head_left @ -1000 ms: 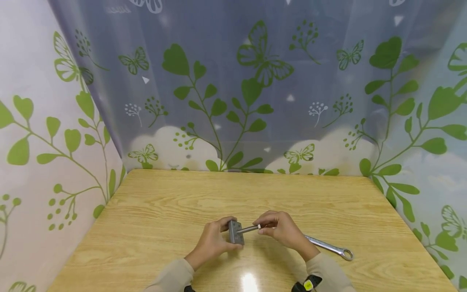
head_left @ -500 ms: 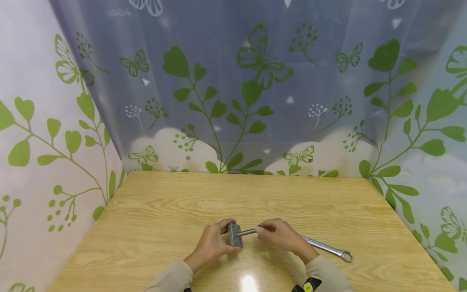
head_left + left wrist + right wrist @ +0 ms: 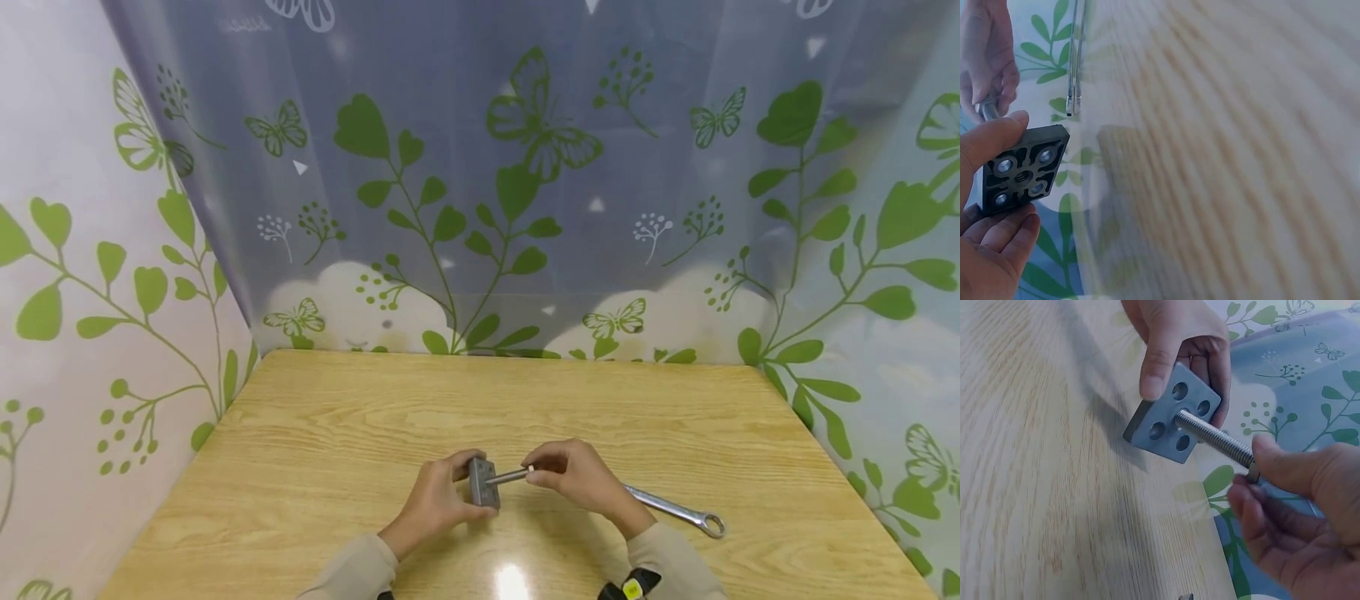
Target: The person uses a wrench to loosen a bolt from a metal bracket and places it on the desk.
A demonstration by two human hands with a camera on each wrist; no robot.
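My left hand [image 3: 435,504] grips a square grey plate [image 3: 483,483] by its edges, tilted up above the table. Several round holes surround its centre. A long threaded bolt [image 3: 1219,439] stands in the middle hole, its tip inside the plate. On the plate's ribbed other face [image 3: 1029,169], the central threaded hole shows with no bolt end sticking out. My right hand [image 3: 581,475] pinches the bolt's hex head [image 3: 1253,473] between thumb and fingers, most of the shank bare between head and plate.
A chrome wrench [image 3: 675,507] lies on the wooden table [image 3: 360,400] to the right, its far end hidden behind my right hand. Patterned curtains [image 3: 420,250] rise behind the table and along both sides.
My right fingers have shifted around the bolt's head, covering it half a second ago and showing it again now. The left hand keeps the plate almost still.
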